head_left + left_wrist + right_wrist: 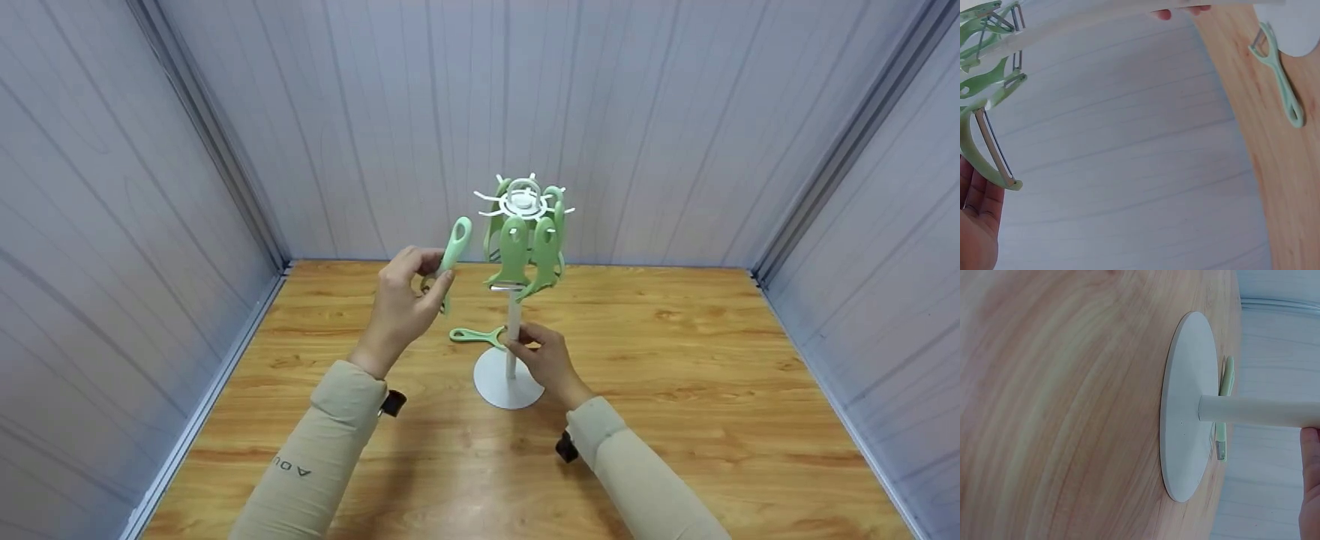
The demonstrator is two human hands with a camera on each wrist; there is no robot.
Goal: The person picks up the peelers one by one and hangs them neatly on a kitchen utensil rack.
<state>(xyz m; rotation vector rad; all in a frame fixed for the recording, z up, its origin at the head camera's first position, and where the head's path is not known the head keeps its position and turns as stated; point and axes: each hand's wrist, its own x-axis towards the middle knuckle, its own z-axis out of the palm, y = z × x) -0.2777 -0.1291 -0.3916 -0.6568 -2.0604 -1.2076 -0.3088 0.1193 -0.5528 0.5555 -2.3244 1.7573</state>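
Observation:
My left hand [405,292] pinches a light green Y-shaped peeler [457,244] between thumb and fingers, just left of a white rotating-style rack [525,202] with hooks around its top. In the left wrist view, the blade end of this peeler [971,143] points away from the palm. Several green peelers [514,251] hang from the hooks by their handle holes. Lower down, my right hand [551,364] grips the rack's white post [514,315]; in the right wrist view its fingers [1311,464] touch the post [1258,410] above the round base.
Another green peeler [472,336] lies on the wooden table [660,420] behind the white round base [495,382], partly hidden by it in the right wrist view. Pale panelled walls [360,135] enclose the table at the back and both sides.

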